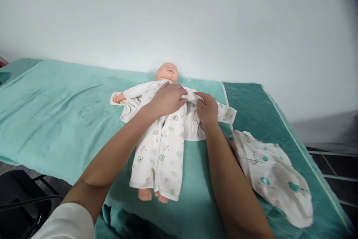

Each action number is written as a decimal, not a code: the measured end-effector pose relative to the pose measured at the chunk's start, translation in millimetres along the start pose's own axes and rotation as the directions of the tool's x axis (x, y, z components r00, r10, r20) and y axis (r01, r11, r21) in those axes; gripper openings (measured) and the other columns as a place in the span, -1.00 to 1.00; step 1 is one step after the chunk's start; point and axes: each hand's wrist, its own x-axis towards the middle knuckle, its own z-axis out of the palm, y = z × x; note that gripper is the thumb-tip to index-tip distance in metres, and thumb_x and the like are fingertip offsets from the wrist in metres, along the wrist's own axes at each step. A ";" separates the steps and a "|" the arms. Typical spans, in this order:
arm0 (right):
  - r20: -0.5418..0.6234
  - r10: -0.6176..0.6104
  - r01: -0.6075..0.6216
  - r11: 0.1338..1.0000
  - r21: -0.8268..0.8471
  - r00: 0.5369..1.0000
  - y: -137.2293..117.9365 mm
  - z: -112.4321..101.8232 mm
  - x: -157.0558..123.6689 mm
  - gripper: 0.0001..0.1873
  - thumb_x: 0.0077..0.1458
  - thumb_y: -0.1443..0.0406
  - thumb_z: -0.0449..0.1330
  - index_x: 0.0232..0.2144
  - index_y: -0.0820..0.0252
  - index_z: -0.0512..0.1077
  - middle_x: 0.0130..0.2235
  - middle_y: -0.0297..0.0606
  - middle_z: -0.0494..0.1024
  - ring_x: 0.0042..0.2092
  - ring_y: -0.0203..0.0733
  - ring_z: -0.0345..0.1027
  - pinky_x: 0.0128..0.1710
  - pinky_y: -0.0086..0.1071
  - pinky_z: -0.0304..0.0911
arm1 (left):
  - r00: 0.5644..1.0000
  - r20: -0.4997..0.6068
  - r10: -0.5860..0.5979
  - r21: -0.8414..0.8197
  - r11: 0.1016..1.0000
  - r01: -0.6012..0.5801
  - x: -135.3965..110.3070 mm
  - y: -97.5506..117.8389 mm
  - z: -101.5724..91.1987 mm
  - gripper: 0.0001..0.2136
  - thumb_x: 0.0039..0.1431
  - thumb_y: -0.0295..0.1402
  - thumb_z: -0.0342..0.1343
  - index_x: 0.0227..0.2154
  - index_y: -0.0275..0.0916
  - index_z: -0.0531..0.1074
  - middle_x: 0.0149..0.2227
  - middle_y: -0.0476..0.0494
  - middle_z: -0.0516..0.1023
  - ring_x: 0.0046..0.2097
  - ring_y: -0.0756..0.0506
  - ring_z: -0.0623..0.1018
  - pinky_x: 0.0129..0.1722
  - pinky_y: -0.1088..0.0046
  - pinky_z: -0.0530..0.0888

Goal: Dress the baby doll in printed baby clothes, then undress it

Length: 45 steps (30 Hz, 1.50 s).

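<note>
A baby doll (167, 72) lies on its back, head toward the wall, bare feet (145, 194) toward me. White printed pants (156, 157) cover its legs. Under its torso a white printed baby shirt (194, 127) is spread, one sleeve (227, 113) lying out to the right. The doll's arm on the left (119, 98) reaches out of a white sleeve. My left hand (169, 98) rests over the chest, thumb and fingers pinching cloth near the right shoulder. Closed on the white sleeve there, my right hand (207, 108) is beside it. The doll's arm on the right is hidden.
Pale green towelling (64, 108) covers the table, with a darker green cover (248, 108) at the right. A folded white printed cloth (274, 175) lies right of my right forearm. The wall (179, 19) stands behind, and a black chair (22, 198) at lower left.
</note>
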 end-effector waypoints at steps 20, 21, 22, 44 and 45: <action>0.034 0.129 -0.120 0.976 -0.180 0.991 -7.1 -9.4 2.7 -0.53 0.12 0.31 0.07 0.09 0.14 0.41 0.05 -0.10 0.61 0.07 0.10 0.44 0.12 -0.06 0.25 | 0.894 0.440 -0.090 0.284 0.958 -0.043 117.6 22.7 63.2 -0.64 0.15 -0.45 0.17 0.02 -0.25 0.57 0.05 -0.35 0.63 0.09 -0.30 0.59 0.11 0.15 0.45; 0.040 0.126 -0.117 0.975 -0.187 0.991 -7.9 -10.8 2.5 -0.53 0.13 0.32 0.05 0.10 0.14 0.41 0.04 -0.10 0.61 0.07 0.10 0.45 0.11 -0.07 0.25 | 0.898 0.431 -0.088 0.287 0.957 -0.044 117.3 22.0 63.5 -0.64 0.14 -0.46 0.16 0.02 -0.26 0.57 0.04 -0.36 0.63 0.09 -0.30 0.60 0.10 0.15 0.46; 0.041 0.126 -0.116 0.975 -0.190 0.991 -8.4 -12.3 2.3 -0.53 0.14 0.33 0.03 0.10 0.13 0.41 0.04 -0.10 0.62 0.05 0.10 0.45 0.09 -0.08 0.25 | 0.902 0.423 -0.083 0.293 0.955 -0.049 116.5 21.6 63.3 -0.64 0.14 -0.47 0.17 0.02 -0.26 0.57 0.03 -0.36 0.64 0.08 -0.31 0.60 0.09 0.16 0.46; 0.001 0.345 -0.289 0.784 0.549 0.939 21.7 -12.9 15.2 -0.57 -0.28 0.37 0.07 -0.25 0.20 0.46 -0.18 -0.09 0.63 -0.10 0.00 0.53 0.00 -0.09 0.43 | 0.947 0.301 -0.112 0.440 0.897 -0.034 63.9 -2.7 -14.5 -0.53 0.15 -0.59 0.09 0.15 -0.33 0.40 0.06 -0.42 0.57 0.10 -0.32 0.56 0.00 0.19 0.44; -0.007 0.345 -0.268 0.739 0.618 0.938 21.2 -14.0 15.6 -0.54 -0.29 0.37 0.06 -0.22 0.20 0.45 -0.13 -0.07 0.63 -0.07 0.01 0.54 0.02 -0.08 0.43 | 0.947 0.303 -0.111 0.426 0.904 -0.030 64.8 -1.0 -14.3 -0.53 0.15 -0.59 0.09 0.15 -0.33 0.40 0.05 -0.42 0.57 0.09 -0.32 0.57 -0.01 0.19 0.45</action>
